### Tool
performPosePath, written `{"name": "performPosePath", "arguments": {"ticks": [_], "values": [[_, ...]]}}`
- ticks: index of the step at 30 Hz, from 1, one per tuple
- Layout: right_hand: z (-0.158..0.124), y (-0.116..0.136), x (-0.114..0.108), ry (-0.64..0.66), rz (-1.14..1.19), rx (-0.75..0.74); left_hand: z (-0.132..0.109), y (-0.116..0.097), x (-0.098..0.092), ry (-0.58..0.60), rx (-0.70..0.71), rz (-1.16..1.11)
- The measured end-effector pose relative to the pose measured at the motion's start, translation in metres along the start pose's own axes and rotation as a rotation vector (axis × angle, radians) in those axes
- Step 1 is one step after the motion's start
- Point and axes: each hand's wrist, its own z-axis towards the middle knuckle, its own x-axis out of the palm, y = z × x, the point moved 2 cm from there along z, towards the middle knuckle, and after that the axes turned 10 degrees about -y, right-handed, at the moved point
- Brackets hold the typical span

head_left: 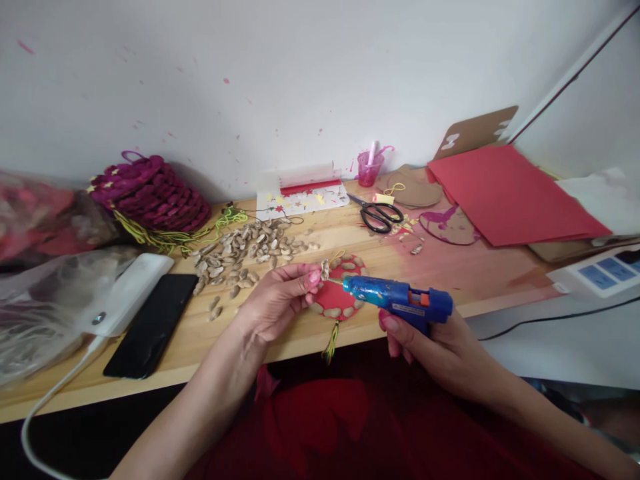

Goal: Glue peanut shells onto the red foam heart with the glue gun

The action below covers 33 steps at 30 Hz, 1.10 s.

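Between the fingertips of my left hand (285,293) is a peanut shell (325,269), held up over the table. My right hand (417,340) grips a blue hot glue gun (395,298), its nozzle pointing left and close to the shell; whether they touch I cannot tell. Beneath both lies a red paper disc (327,294) with peanut shells along its rim, a yellow loop at the top and a green-yellow tassel (331,341) at the bottom. The glue gun hides part of the disc. To the left spreads a pile of peanut shells (240,250).
Black-handled scissors (381,217), a pink cup (369,169) and a star sticker sheet (303,202) sit toward the wall. Red paper (515,193) lies right, near a power strip (600,275). A phone (151,325), white power bank (133,293) and purple shell-covered craft (155,193) occupy the left.
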Motion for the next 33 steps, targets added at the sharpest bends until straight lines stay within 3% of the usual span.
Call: {"name": "performPosePath", "arguments": {"ticks": [6, 9, 13, 19, 27, 33], "values": [[0.001, -0.002, 0.001, 0.001, 0.038, 0.026, -0.001, -0.001, 0.002, -0.006, 0.016, 0.017], [0.004, -0.007, 0.001, -0.011, 0.072, 0.079, 0.000, -0.003, 0.003, -0.021, 0.090, 0.059], [0.014, -0.021, 0.001, -0.109, 0.252, 0.184, 0.002, -0.008, 0.001, -0.066, 0.308, 0.344], [0.027, -0.039, 0.006, -0.272, 0.630, 0.376, 0.005, -0.005, 0.003, -0.194, 0.845, 1.013], [0.029, -0.047, 0.012, -0.230, 0.772, 0.514, 0.004, 0.003, 0.020, -0.177, 1.111, 1.392], [0.031, -0.049, 0.012, -0.206, 0.814, 0.532, 0.005, 0.005, 0.025, -0.172, 1.168, 1.500]]}}
